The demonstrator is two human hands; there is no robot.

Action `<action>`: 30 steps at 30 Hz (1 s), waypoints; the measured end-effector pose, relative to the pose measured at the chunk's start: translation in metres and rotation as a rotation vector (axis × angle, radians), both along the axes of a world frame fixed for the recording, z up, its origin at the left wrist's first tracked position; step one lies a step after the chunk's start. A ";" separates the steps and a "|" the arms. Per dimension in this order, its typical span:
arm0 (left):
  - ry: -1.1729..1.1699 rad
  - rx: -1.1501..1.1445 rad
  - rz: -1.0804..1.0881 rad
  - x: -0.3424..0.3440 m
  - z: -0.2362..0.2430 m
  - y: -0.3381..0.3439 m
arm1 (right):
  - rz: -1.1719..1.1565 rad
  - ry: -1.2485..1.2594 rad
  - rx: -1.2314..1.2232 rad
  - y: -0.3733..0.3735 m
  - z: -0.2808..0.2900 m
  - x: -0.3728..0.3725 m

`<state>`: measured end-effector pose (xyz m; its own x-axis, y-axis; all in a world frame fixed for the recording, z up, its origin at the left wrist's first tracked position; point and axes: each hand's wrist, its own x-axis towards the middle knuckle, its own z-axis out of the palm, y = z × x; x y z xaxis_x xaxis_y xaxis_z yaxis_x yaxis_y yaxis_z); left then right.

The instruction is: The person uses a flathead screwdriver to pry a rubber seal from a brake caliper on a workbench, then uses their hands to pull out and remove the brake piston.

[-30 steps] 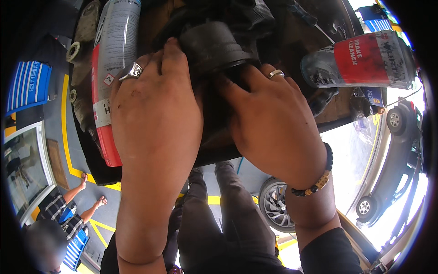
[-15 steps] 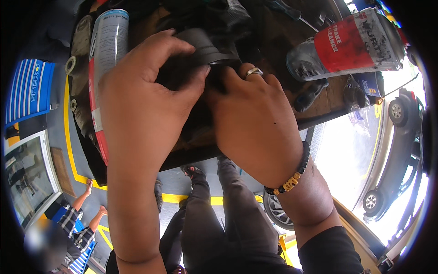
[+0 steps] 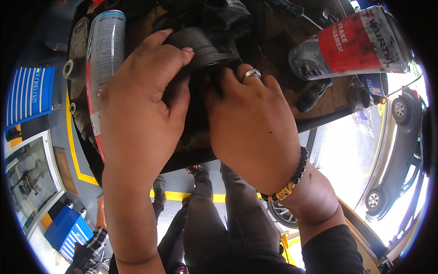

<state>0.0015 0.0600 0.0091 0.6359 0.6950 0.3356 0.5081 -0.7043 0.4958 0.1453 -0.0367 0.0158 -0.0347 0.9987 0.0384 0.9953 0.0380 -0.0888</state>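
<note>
A dark grey, cup-shaped part [image 3: 194, 45] with a stepped, flanged rim lies tilted on the dirty work surface. My left hand [image 3: 141, 96] is closed on its left side, one fingertip resting on the outer wall. The thumb bends in below the part. My right hand [image 3: 253, 114], with a silver ring and a beaded bracelet, is close against the flange with its fingers curled inward. Its fingertips disappear into shadow under the rim, so whatever they pinch is hidden. Just behind the part sits a black ribbed rubber boot [image 3: 228, 18].
Left of my left hand lies a white, red and blue spray can [image 3: 107, 41]; a red and grey one [image 3: 346, 43] is at right. A dark-handled tool [image 3: 315, 96] and a screwdriver [image 3: 294, 8] rest nearby. A person [image 3: 93, 244] is at lower left, a car [image 3: 399, 155] far right.
My left thumb has pulled down off the flange, and the left fingers have shifted on the part. The right hand has moved slightly left. The person at lower left has changed position.
</note>
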 end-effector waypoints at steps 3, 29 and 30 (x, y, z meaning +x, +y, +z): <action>0.062 0.003 0.057 0.006 0.006 -0.005 | -0.008 -0.028 0.009 0.001 0.001 -0.001; 0.023 0.095 0.029 -0.004 -0.006 0.005 | 0.237 0.294 0.323 0.041 0.006 0.055; 0.016 0.101 0.025 -0.004 -0.009 0.005 | 0.237 0.298 0.318 0.043 0.003 0.053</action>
